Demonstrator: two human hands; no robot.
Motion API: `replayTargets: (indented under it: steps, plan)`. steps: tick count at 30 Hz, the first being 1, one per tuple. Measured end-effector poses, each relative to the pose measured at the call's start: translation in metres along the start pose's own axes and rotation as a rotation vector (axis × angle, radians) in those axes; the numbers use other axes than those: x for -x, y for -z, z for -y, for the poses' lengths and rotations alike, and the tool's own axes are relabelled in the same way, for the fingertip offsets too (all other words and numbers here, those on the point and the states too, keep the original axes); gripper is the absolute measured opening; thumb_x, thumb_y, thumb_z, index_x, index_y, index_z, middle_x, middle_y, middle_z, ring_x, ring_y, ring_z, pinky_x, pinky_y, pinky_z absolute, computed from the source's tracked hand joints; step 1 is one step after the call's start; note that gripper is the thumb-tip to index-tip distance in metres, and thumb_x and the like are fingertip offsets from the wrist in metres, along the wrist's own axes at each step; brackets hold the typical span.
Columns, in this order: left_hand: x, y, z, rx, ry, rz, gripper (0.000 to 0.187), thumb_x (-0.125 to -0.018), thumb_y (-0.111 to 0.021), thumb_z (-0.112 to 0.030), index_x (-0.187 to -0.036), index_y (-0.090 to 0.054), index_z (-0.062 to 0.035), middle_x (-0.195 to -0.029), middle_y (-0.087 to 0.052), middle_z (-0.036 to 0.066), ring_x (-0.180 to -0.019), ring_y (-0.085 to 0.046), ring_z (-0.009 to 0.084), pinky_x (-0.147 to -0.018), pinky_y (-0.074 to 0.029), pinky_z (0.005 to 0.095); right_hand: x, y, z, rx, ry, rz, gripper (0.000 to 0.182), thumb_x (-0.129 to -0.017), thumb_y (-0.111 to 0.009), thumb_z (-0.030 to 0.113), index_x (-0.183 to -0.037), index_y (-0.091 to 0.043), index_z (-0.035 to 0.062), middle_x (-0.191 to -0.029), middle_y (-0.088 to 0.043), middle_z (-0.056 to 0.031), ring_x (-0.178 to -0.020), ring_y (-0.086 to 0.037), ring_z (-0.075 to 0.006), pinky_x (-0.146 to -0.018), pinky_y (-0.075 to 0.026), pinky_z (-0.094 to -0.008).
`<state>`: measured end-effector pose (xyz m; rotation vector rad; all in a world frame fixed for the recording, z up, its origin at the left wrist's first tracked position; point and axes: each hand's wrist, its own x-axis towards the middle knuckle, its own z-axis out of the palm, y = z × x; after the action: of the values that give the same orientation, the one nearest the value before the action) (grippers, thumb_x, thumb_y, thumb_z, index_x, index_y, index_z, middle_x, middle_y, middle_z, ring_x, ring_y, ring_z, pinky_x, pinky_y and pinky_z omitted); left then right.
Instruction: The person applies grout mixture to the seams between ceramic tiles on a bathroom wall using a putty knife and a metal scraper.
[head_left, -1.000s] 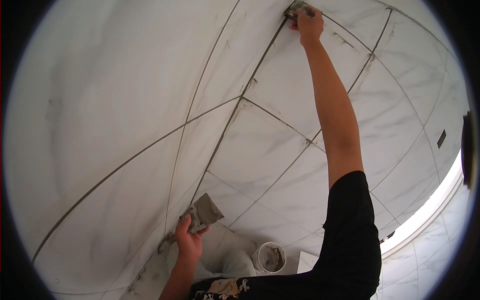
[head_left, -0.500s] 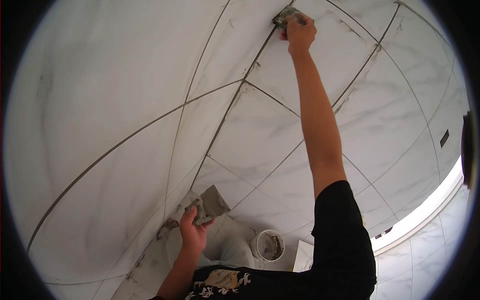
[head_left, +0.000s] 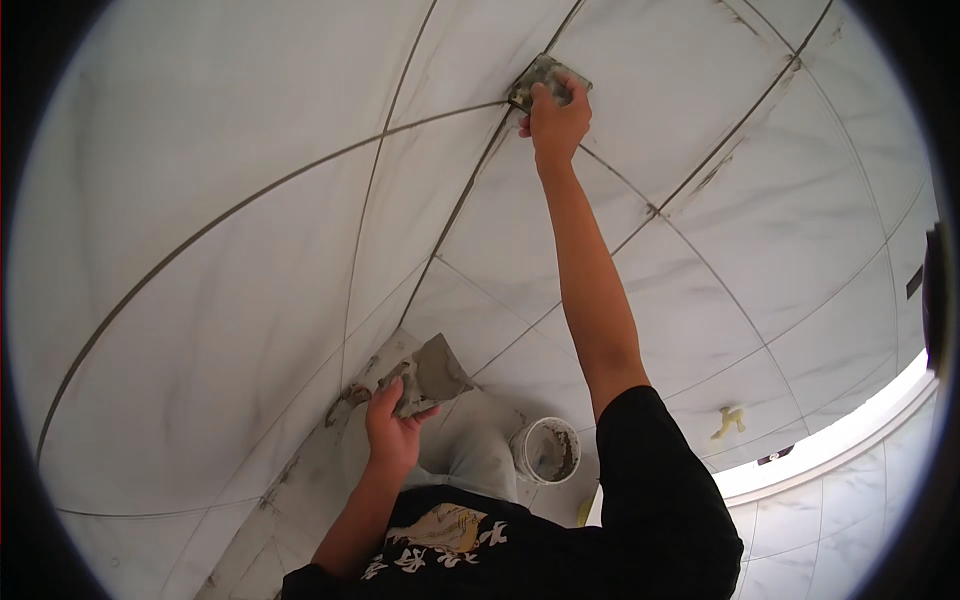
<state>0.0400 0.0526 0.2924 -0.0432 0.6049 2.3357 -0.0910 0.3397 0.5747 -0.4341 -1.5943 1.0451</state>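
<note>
My right hand [head_left: 560,125] stretches up to the inner corner of the tiled wall. Its fingers are closed on a small, grout-smeared flat scraper [head_left: 545,75], which lies against the corner joint [head_left: 478,180] where it meets a crossing joint. Lower down, my left hand [head_left: 392,435] grips a broad flat scraper [head_left: 442,372] by its dirty near end. Grey grout coats that blade. The palm side of the left hand and the underside of the blade are hidden.
A white bucket [head_left: 546,451] with grey paste inside stands near my bent leg [head_left: 470,465]. Marbled white tiles [head_left: 700,330] with dark joints cover both walls. A yellowish mark [head_left: 728,422] shows at right, above a bright curved opening edge [head_left: 800,470].
My right hand has drawn the small scraper down the corner joint to the crossing joint. My left hand still holds its scraper, slightly higher in view. The view has shifted a little.
</note>
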Motion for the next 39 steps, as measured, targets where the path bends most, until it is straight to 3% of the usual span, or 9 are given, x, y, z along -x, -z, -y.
replayTargets:
  steps: [11, 14, 16, 19, 23, 26, 28, 31, 39]
  plan:
    - [0.002, 0.02, 0.003, -0.061, 0.031, -0.085, 0.031, -0.098, -0.057, -0.026, -0.121, -0.059, -0.0061, -0.113, -0.069, 0.006, -0.098, -0.069, 0.019, -0.076, -0.059, 0.0382, 0.093, -0.002, -0.121, -0.032, -0.157, 0.011, 0.038, -0.088, -0.066, 0.012, -0.123, -0.057, -0.0002, -0.077, -0.064, -0.0112, -0.045, -0.056, -0.0138, -0.039, -0.046, -0.0286]
    - [0.001, 0.026, 0.004, -0.08, 0.03, -0.125, 0.033, -0.098, -0.057, -0.026, -0.123, -0.059, -0.0049, -0.115, -0.069, 0.008, -0.099, -0.069, 0.0203, -0.075, -0.06, 0.0376, 0.121, -0.005, -0.168, 0.01, -0.21, -0.001, 0.037, -0.088, -0.066, 0.012, -0.122, -0.058, -0.003, -0.081, -0.068, -0.0135, -0.058, -0.064, -0.0189, -0.055, -0.053, -0.0321]
    - [0.001, 0.029, 0.003, -0.092, 0.026, -0.154, 0.035, -0.098, -0.056, -0.026, -0.125, -0.059, -0.0038, -0.116, -0.069, 0.009, -0.1, -0.07, 0.0216, -0.074, -0.061, 0.037, 0.138, -0.01, -0.211, 0.075, -0.098, -0.065, 0.036, -0.087, -0.068, 0.013, -0.119, -0.06, -0.0027, -0.102, -0.07, -0.0185, -0.087, -0.07, -0.0266, -0.08, -0.054, -0.0364]
    - [-0.001, 0.031, 0.002, -0.119, 0.037, -0.188, 0.035, -0.098, -0.056, -0.026, -0.125, -0.059, -0.0038, -0.116, -0.069, 0.009, -0.1, -0.07, 0.0215, -0.074, -0.061, 0.037, 0.164, -0.011, -0.241, 0.045, -0.213, -0.066, 0.035, -0.087, -0.069, 0.013, -0.118, -0.062, -0.0021, -0.116, -0.068, -0.0207, -0.109, -0.065, -0.0306, -0.096, -0.048, -0.0386]
    - [0.002, 0.033, -0.002, -0.126, 0.025, -0.192, 0.034, -0.098, -0.056, -0.026, -0.123, -0.059, -0.0039, -0.115, -0.07, 0.009, -0.099, -0.07, 0.0214, -0.075, -0.061, 0.0369, 0.195, -0.013, -0.271, 0.057, -0.243, -0.085, 0.035, -0.087, -0.068, 0.012, -0.118, -0.062, -0.0011, -0.113, -0.069, -0.0212, -0.105, -0.066, -0.0314, -0.094, -0.049, -0.0388]
    - [0.003, 0.032, -0.003, -0.133, 0.02, -0.163, 0.033, -0.098, -0.056, -0.026, -0.122, -0.06, -0.0041, -0.115, -0.07, 0.009, -0.099, -0.07, 0.0215, -0.076, -0.061, 0.0371, 0.212, -0.003, -0.286, 0.112, -0.196, -0.043, 0.035, -0.087, -0.068, 0.011, -0.119, -0.062, -0.0002, -0.103, -0.07, -0.0209, -0.083, -0.07, -0.0277, -0.077, -0.055, -0.0379]
    - [0.005, 0.031, -0.002, -0.132, 0.018, -0.155, 0.032, -0.098, -0.056, -0.026, -0.122, -0.06, -0.0043, -0.115, -0.07, 0.008, -0.099, -0.07, 0.0216, -0.076, -0.061, 0.0372, 0.23, 0.018, -0.27, 0.157, -0.462, 0.169, 0.037, -0.088, -0.069, 0.013, -0.122, -0.061, 0.001, -0.088, -0.069, -0.0155, -0.056, -0.062, -0.019, -0.052, -0.051, -0.0342]
    - [0.003, 0.031, -0.002, -0.124, 0.014, -0.191, 0.032, -0.098, -0.055, -0.026, -0.122, -0.06, -0.0046, -0.115, -0.07, 0.008, -0.098, -0.07, 0.0217, -0.076, -0.061, 0.0372, 0.25, 0.053, -0.262, -0.1, -0.47, 0.204, 0.044, -0.091, -0.068, 0.015, -0.131, -0.055, 0.002, -0.077, -0.064, -0.0074, -0.044, -0.052, -0.0119, -0.039, -0.043, -0.0281]
    - [-0.001, 0.041, 0.007, -0.039, 0.083, -0.173, 0.03, -0.097, -0.058, -0.025, -0.12, -0.061, -0.0067, -0.113, -0.07, 0.007, -0.096, -0.07, 0.0212, -0.074, -0.06, 0.0364, 0.204, 0.124, -0.13, -0.287, -0.289, 0.262, 0.042, -0.095, -0.069, 0.018, -0.131, -0.055, 0.0018, -0.084, -0.06, -0.0048, -0.055, -0.052, -0.0096, -0.046, -0.044, -0.0245]
